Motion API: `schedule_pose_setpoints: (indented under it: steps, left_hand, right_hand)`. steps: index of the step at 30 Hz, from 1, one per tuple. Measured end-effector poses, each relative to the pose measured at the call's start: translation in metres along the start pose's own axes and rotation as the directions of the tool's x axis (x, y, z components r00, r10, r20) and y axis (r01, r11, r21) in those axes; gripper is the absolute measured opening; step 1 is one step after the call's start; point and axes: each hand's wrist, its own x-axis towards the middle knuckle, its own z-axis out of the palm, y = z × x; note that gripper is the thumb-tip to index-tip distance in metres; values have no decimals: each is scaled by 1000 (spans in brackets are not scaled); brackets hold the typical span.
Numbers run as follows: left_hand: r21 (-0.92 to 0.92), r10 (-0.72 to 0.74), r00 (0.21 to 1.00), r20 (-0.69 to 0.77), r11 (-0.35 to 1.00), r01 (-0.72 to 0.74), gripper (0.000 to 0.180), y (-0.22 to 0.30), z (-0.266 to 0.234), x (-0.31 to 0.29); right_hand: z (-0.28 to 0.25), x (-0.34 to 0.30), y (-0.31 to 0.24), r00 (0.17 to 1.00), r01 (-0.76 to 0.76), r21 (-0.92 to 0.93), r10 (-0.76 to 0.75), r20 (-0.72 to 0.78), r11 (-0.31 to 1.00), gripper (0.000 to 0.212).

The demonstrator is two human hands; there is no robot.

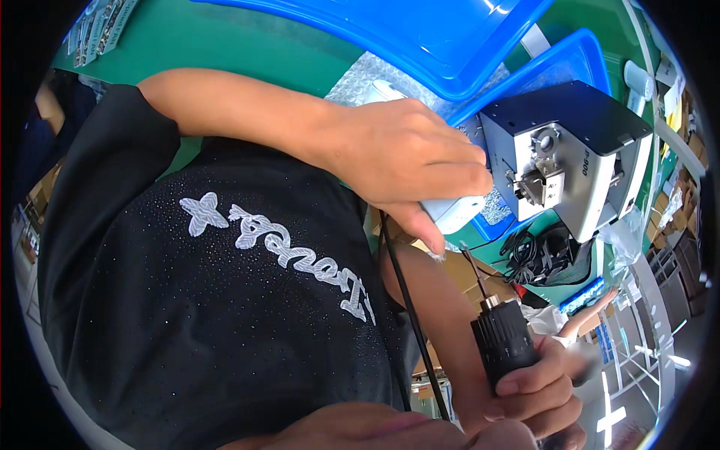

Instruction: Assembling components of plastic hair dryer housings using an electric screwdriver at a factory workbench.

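Your left hand (pixel 409 154) is closed around a small pale grey block-shaped part (pixel 454 212), fingers wrapped over its top and thumb pressed beneath, holding it just beside the face of a white-and-dark-blue benchtop machine (pixel 574 161). Your right hand (pixel 536 394) grips a black electric screwdriver (pixel 504 341) near the lower edge of view, fingers curled fully round its ribbed body; the thin bit (pixel 474 271) points up toward the grey part but stands apart from it. A black cable (pixel 409 315) runs down between your two forearms. Containers: a blue plastic bin (pixel 450 37) lies on the green worktop (pixel 225 41) toward its far edge, with a second blue tray (pixel 559 64) beside it behind the machine; bubble-wrap sheet (pixel 367 75) lies in or under these, and I cannot tell what else they contain. Open room: the hand and part sit close against the machine front, little clearance there; a black coiled cord (pixel 536 255) lies on the worktop just below the machine. Labels: a strip of small pale rectangular packets (pixel 101 30) lies at the worktop's far left corner. Your dark shirt fills the lower left of view. Another person's arm (pixel 589 315) shows beyond the worktop, to the right.
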Motion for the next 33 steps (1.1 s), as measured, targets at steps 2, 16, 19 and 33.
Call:
schedule_pose_setpoints:
  steps: [2,16,19,33]
  left_hand:
    - [13,-9,1000,-5,1000,9,69,1,-2,-2]
    - [6,5,997,-78,1000,-4,68,2,5,1]
    - [0,-7,999,-34,1000,7,67,2,5,3]
    - [24,38,997,-69,999,-36,69,-2,6,0]
  right_hand:
    - [1,5,12,999,-44,127,39,38,991,36]
    - [-23,17,36,984,81,-182,-108,-145,980,76]
    - [-47,28,74,939,-29,-646,-201,-280,763,83]
    - [-15,13,-14,977,-212,12,212,6,977,36]
